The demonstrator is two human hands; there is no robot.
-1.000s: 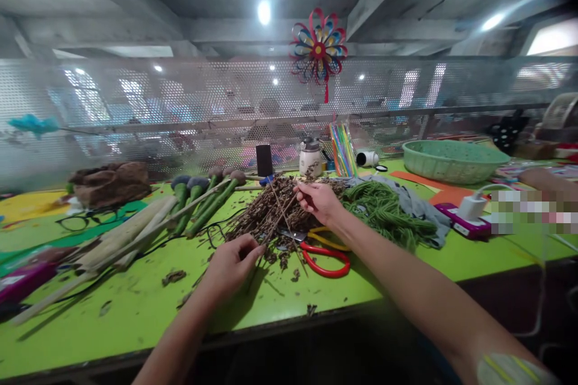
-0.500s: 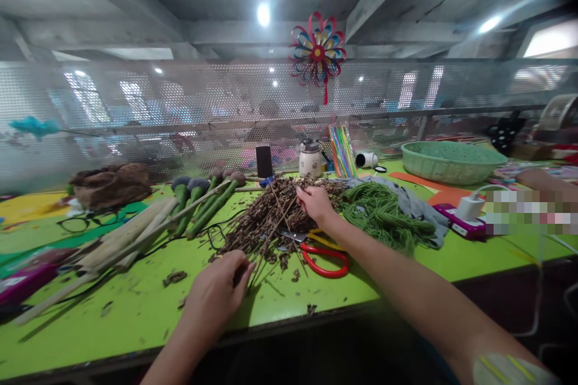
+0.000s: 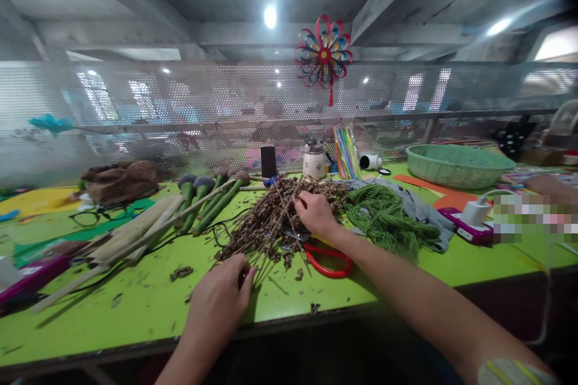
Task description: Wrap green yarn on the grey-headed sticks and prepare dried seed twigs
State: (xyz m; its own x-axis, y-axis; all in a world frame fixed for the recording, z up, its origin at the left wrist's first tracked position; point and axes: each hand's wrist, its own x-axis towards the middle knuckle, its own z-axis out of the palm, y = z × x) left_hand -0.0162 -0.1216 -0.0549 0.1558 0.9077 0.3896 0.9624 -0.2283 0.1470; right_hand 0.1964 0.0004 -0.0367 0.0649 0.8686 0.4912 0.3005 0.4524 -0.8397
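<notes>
A heap of dry brown plant stems (image 3: 271,210) lies mid-table. My left hand (image 3: 226,289) is at the heap's near left end, thumb and fingers pinched on the lower ends of thin dry stems. Over the heap's right part, my right hand (image 3: 316,213) has its fingertips closed on the upper part of a thin stem. Scissors with red handles (image 3: 329,261) lie just below my right hand, their blades partly under the stems. Green yarn (image 3: 388,216) is piled to the right, beside my right forearm.
Green stalks with grey heads (image 3: 219,207), pale sticks (image 3: 139,228) and glasses (image 3: 93,215) lie left. Behind stand a black box (image 3: 268,161) and a bottle (image 3: 313,159). Rightward are a green basket (image 3: 460,165), a purple power strip (image 3: 469,231) and another person's arm (image 3: 551,186).
The whole view has shifted slightly, so things appear a little further right. Both hands keep their grips, with my right hand slightly lower and further left against the heap.
</notes>
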